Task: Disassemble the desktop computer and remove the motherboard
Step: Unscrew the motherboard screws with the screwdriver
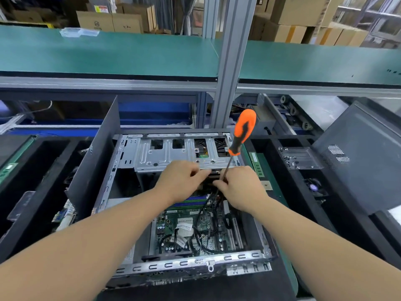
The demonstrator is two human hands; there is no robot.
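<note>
Inside the open computer case (121, 170), lying with its long axis running away from us, we see the green motherboard (184, 227) flat on the floor of the chassis. Our right hand (240, 187) curls around a screwdriver (240, 135), handle tilted up and away, tip down. Our left hand (180, 181) pinches something dark beside it; what, we cannot tell.

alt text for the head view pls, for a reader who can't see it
Two hands, left hand and right hand, work together deep inside an open desktop computer case above its green motherboard. The right hand holds an orange-handled screwdriver with the handle pointing up. A metal drive cage sits just beyond the hands.
</note>
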